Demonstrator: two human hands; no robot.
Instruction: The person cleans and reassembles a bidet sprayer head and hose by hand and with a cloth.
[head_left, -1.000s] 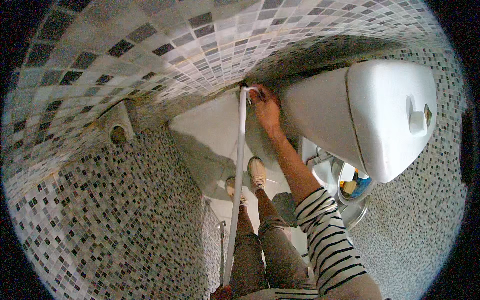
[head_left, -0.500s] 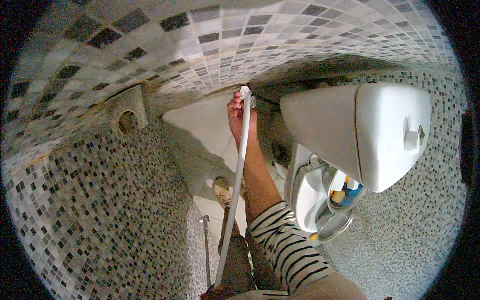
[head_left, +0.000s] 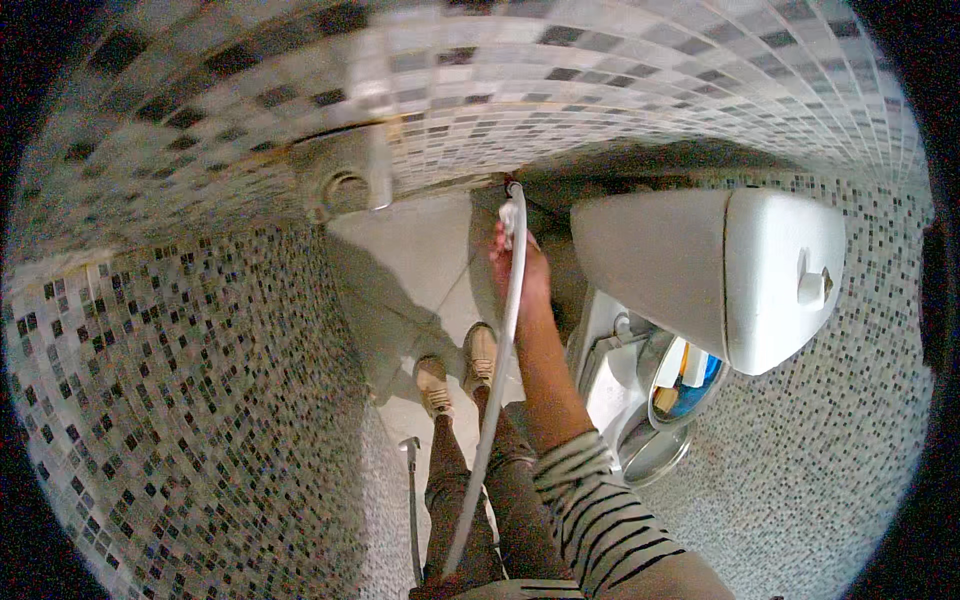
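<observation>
A long pale hose (head_left: 497, 400) runs from the foot of the tiled wall down past my body to the lower edge of the view. My right hand (head_left: 522, 268) is behind the hose, just below its far end. Its fingers are curled round a small white object (head_left: 508, 224), whose kind I cannot make out. The hose covers part of the hand, so I cannot tell whether the fingers also touch it. At the wall, the hose's bent end meets a small dark spot. My left hand is out of view.
A white toilet cistern (head_left: 655, 270) stands to the right, beside a round container (head_left: 690, 415) holding blue, white and yellowish items. A square fixture with a round opening (head_left: 345, 188) is at the left wall. A thin spray hose (head_left: 412, 490) hangs below. My shoes (head_left: 433, 385) stand on pale floor tiles.
My right hand has drawn back a little from the hose's far end, carrying the white object toward me. The bent hose end now shows uncovered. The view has shifted, and both shoes now show.
</observation>
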